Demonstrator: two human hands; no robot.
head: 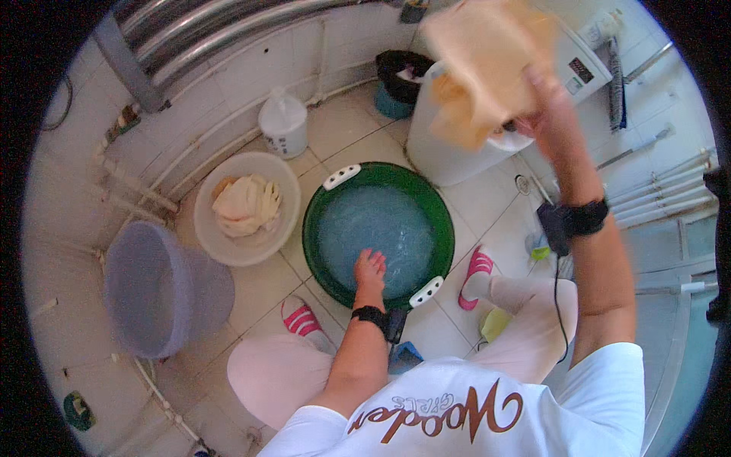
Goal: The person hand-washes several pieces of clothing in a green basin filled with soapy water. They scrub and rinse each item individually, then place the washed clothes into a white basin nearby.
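Observation:
A round green tub point(444, 228) of cloudy, bluish water point(371, 223) stands on the floor between my feet. My left hand point(370, 268) is over the near part of the water, fingers slightly apart and holding nothing; whether it touches the surface is hard to tell. Raised at upper right, my right hand point(542, 105) grips a tan-yellow cloth point(485, 51), blurred by motion. The cloth hangs in front of a white appliance, probably a washing machine point(442, 154), and hides much of its top. Left of the tub, a translucent white basin point(208, 228) holds a bunched cream cloth point(245, 205).
A lavender basket point(180, 297) stands at left. Against the back wall are a lidded white bucket point(284, 123) and a blue bin with a black liner point(394, 97). My pink slippers point(302, 317) flank the tub. Wall pipes point(662, 191) run at right; a cord hangs from my right wrist.

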